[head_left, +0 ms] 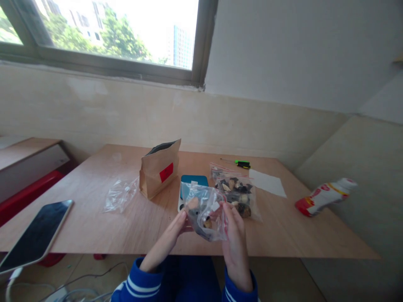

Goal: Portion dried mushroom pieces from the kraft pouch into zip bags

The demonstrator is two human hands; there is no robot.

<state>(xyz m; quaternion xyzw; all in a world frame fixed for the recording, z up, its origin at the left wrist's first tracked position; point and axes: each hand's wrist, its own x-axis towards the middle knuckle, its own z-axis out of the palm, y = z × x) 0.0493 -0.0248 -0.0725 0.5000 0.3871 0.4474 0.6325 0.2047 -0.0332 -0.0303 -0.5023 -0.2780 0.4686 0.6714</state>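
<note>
Head view: left hand (176, 227) grips the bag (206, 197)'s side, right hand (234, 230) pinches its zip edge, probably keeping my stones (192, 204) steady.

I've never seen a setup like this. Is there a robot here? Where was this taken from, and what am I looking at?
There is no robot: these are a person's own bare hands, seen from a camera worn on the head, looking forward and down. It is the only view.

The left hand and right hand hold a clear zip bag with stone-like pieces inside.

On the wooden table, from left to right, lie a phone, a crumpled clear bag and an open brown paper pouch. Next come a blue-topped object, partly hidden, more bagged stones, what looks like a screwdriver, a white sheet and a red-and-white bottle.
</note>
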